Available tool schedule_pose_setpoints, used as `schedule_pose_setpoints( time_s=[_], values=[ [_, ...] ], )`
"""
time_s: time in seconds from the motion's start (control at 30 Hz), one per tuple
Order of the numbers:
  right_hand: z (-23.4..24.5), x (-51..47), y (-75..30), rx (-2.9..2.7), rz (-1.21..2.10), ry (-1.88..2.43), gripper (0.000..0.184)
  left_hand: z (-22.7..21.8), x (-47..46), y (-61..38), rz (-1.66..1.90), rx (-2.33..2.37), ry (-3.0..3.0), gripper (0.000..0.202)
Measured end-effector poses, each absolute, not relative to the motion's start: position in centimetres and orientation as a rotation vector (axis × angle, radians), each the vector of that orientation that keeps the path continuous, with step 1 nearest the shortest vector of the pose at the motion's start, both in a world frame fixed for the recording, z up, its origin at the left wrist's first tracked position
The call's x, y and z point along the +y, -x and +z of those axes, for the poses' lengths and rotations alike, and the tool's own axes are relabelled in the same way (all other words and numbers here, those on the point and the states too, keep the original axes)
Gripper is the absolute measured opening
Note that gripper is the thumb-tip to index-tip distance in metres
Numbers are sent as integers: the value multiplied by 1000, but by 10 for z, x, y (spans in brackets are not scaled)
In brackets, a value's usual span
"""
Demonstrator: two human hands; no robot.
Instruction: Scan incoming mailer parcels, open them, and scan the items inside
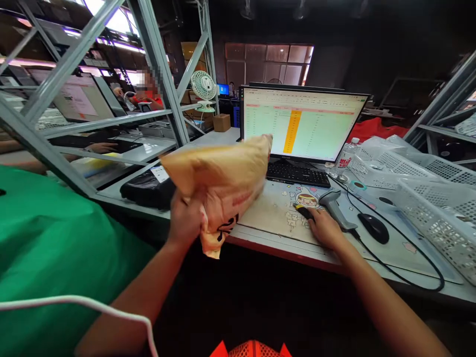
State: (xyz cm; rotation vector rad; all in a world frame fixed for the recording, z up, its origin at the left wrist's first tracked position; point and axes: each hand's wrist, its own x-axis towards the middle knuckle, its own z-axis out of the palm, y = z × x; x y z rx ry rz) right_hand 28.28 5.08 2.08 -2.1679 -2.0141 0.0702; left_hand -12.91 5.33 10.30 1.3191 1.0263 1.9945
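Note:
My left hand [186, 220] grips the near edge of a crumpled yellow plastic mailing bag [230, 173], closed around its folds. The bag is lifted over the table's front edge, tilted, slightly blurred, with black marks on its lower part. It hides the left end of the keyboard and a corner of the monitor. My right hand [324, 225] lies low over the desk mat, its fingers closed on a black and yellow utility knife [304, 211]. Just right of that hand rests a grey barcode scanner [337, 209].
A monitor [316, 124] showing a spreadsheet stands behind a black keyboard [297, 173]. To the right are a black mouse [373, 228], a looping cable and white plastic baskets [439, 213]. A black package [147, 188] lies left, by the metal rack [156, 69]. Green fabric [67, 238] bulges at left.

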Motion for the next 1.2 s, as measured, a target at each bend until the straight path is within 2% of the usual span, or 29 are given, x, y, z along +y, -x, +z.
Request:
schedule_pose_setpoints(
  time_s=[0.07, 0.13, 0.3, 0.37, 0.43, 0.47, 0.57, 0.67, 0.77, 0.97, 1.2],
  values=[
    [25, 50, -289, -1879, 55, 2043, 58, 123, 64, 135, 2030, 922, -977, 40],
    [35, 52, -298, -1718, 43, 1939, 58, 122, 73, 137, 1888, 900, -802, 36],
    [68, 51, -312, -1400, 122, 1801, 62, 64, 95, 140, 1280, 1289, -1040, 36],
    [75, 47, -306, -1434, 158, 1739, 66, 50, 105, 145, 1219, 1460, -1181, 48],
    [80, 44, -293, -1536, 195, 1704, 69, 53, 118, 149, 1224, 1660, -1416, 71],
    [82, 42, -284, -1591, 214, 1691, 70, 59, 125, 147, 1160, 1746, -1632, 75],
    [88, 41, -252, -1747, 211, 1623, 68, 75, 141, 125, 642, 1768, -2342, 64],
    [92, 45, -223, -1863, 152, 1553, 59, 69, 144, 88, 359, 1716, -2490, 44],
    [92, 52, -199, -1947, 160, 1576, 52, 49, 134, 63, 426, 1817, -2448, 32],
    [82, 62, -168, -2137, 108, 1646, 46, 39, 117, 71, 674, 1924, -2421, 44],
    [82, 55, -159, -2300, -117, 1711, 49, 37, 113, 71, 831, 1869, -2495, 45]
  ],
)
